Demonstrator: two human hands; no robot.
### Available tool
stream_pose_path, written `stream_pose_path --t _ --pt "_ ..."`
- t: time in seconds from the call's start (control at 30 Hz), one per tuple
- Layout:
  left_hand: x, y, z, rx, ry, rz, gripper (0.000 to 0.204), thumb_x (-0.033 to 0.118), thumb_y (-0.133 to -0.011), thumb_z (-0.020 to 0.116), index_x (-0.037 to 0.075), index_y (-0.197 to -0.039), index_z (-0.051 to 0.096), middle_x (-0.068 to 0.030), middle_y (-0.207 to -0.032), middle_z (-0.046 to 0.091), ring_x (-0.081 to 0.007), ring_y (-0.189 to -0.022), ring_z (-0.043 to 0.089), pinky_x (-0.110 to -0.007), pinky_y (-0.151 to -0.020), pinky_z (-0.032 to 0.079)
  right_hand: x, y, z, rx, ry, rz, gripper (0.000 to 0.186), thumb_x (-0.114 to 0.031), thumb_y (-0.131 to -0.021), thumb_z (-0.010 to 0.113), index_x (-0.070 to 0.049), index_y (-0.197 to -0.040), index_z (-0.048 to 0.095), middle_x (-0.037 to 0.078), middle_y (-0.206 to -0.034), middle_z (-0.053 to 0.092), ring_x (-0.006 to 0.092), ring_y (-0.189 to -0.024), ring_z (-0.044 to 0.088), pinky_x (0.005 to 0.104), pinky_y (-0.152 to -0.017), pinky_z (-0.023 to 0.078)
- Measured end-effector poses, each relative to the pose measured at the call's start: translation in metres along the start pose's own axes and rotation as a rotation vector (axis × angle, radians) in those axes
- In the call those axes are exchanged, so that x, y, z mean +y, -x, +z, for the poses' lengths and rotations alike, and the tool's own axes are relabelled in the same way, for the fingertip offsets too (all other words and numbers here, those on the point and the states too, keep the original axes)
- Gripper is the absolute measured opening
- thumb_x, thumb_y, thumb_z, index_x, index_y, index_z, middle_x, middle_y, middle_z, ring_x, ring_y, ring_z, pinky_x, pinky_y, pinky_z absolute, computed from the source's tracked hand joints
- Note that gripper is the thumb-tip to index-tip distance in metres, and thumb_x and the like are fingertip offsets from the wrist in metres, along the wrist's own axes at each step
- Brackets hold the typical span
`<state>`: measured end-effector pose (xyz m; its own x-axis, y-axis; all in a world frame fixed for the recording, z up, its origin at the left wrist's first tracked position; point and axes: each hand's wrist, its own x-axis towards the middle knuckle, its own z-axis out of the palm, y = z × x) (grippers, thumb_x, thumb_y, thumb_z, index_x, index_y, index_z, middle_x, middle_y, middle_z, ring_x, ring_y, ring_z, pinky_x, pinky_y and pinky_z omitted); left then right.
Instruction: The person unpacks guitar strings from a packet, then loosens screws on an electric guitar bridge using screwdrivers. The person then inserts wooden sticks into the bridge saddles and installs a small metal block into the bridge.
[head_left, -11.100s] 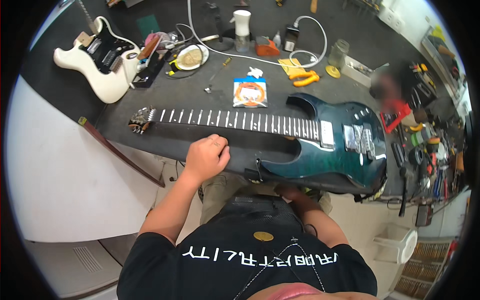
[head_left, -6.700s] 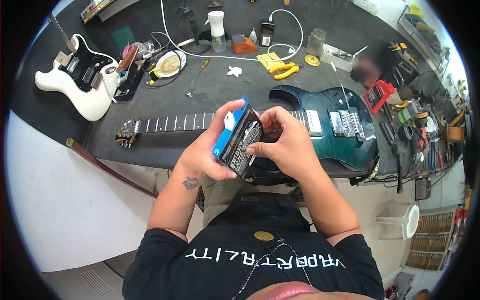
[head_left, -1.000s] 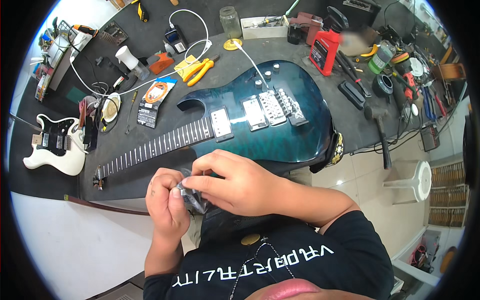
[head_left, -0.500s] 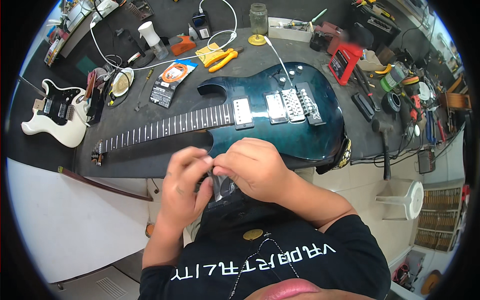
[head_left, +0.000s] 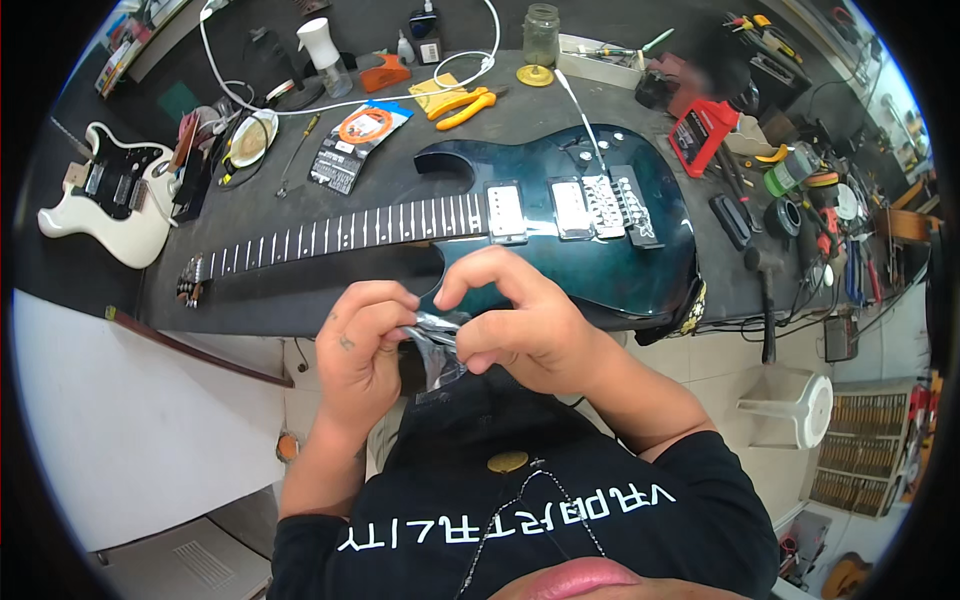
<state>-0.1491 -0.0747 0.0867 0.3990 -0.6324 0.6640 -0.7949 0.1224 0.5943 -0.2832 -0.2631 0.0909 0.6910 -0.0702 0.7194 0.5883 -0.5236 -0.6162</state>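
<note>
roughly lengthwise toward shirt [head_left: 520,515], packet [head_left: 437,364]

- The single head view is a wide fisheye worn on the person's head, the left one of a side-by-side pair.
- It looks steeply down and forward: the black shirt [head_left: 400,510] fills the lower middle of the frame, the dark workbench [head_left: 310,292] spans the middle and upper part.
- It sits near the left hand [head_left: 365,345] and right hand [head_left: 530,325], which show large around the centre; the pale floor [head_left: 680,390] lies farther off, lower right.
- The teal guitar [head_left: 640,275] lies right of centre, beyond the hands.
- The white guitar [head_left: 130,235] at far left and the white stool [head_left: 815,410] at lower right show the width of coverage.
- Straight edges bend toward a dark rounded rim.
</note>
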Motion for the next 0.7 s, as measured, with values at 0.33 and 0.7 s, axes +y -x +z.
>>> stream_pose_path --t 0.33,0.7 --pt "-0.016 0.003 0.000 0.000 0.279 0.058 0.010 -0.001 -0.098 0.068 0.003 -0.101 0.076 -0.0144 -0.116 0.065 -0.0208 -0.093 0.067 -0.030 -0.076 0.058 -0.006 -0.016 -0.018 -0.413 -0.256 0.175 0.008 -0.012 -0.091 0.076 -0.008 -0.097 0.072 0.011 -0.128 0.057 0.0320 -0.117 0.055 0.0458 -0.100 0.047" --pt "-0.006 0.008 -0.011 -0.137 -0.082 0.160 0.028 0.003 -0.071 0.078 0.016 -0.096 0.072 -0.0084 -0.116 0.062 -0.0297 -0.100 0.064 -0.039 -0.082 0.053 -0.013 -0.018 0.001 -0.084 0.301 0.318 0.009 -0.004 -0.085 0.078 0.001 -0.087 0.071 0.012 -0.090 0.073 0.0338 -0.079 0.071 0.0398 -0.071 0.056"
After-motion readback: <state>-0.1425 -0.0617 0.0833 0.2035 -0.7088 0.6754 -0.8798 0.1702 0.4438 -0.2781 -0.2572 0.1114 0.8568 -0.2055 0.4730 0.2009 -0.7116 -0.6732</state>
